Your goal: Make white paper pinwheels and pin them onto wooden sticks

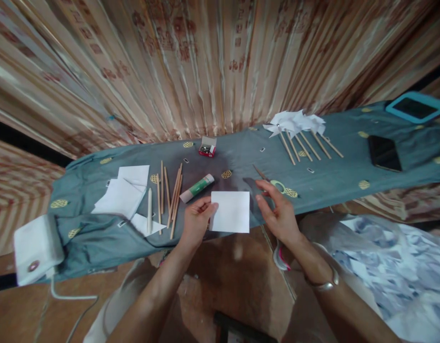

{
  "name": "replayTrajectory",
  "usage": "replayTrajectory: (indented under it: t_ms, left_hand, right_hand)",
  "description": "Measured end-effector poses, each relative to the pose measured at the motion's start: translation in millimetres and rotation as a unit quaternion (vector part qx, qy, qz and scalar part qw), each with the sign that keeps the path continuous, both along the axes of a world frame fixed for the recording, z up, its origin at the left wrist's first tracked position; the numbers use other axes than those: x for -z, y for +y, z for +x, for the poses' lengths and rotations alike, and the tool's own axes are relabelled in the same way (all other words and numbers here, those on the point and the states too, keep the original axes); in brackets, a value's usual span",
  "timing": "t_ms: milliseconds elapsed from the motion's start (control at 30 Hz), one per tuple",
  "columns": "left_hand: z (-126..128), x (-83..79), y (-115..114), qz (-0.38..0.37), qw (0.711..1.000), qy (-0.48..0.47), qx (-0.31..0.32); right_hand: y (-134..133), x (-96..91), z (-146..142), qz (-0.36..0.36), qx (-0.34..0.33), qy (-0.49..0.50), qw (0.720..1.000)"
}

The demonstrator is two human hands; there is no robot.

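Between thumb and fingers, my left hand (197, 220) pinches the left edge of a square white sheet of paper (230, 212) at the table's near edge. To the right of the sheet, my right hand (279, 212) is held with thumb and fingers apart and nothing in it. Scissors (277, 186) with a pale green handle lie just beyond that hand. A green-and-pale tube (197, 188) rests past my left hand. Further left are several wooden sticks (177, 200), a white pen-like stick (149, 209) and a stack of white paper (117, 197).
Paper pinwheels (294, 123) on sticks lie at the back right. A small open red box (207, 146) of metal pieces stands at the back. A dark phone (384, 152) and a blue-framed tablet (416, 107) are far right. A white corded device (39, 250) sits at the left end.
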State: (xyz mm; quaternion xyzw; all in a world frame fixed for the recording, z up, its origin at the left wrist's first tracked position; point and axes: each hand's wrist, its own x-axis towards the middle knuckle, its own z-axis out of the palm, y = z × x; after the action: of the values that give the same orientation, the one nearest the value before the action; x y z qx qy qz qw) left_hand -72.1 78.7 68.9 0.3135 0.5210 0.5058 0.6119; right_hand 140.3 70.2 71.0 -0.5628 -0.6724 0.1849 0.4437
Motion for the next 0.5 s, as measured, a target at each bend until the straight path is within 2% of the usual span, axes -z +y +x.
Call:
replayTrajectory:
  t_ms: [100, 267, 367, 500]
  left_hand:
    - [6, 5.0, 9, 0.009, 1.0, -0.006, -0.004]
    - [14, 13.2, 18, 0.023, 0.999, -0.011, -0.046]
    - [21, 12.8, 11, -0.004, 0.998, -0.033, -0.045]
    - [27, 9.1, -3, -0.03, 0.997, -0.063, -0.026]
  right_hand:
    - [-9, -2.3, 0, 0.038, -0.044, -0.105, 0.993]
    - [-25, -1.1, -10, 0.037, -0.123, -0.245, 0.961]
    - [-29, -1.1, -18, 0.066, -0.118, -0.276, 0.952]
    - [-26, 3.1, -22, 0.111, -0.106, -0.249, 0.956]
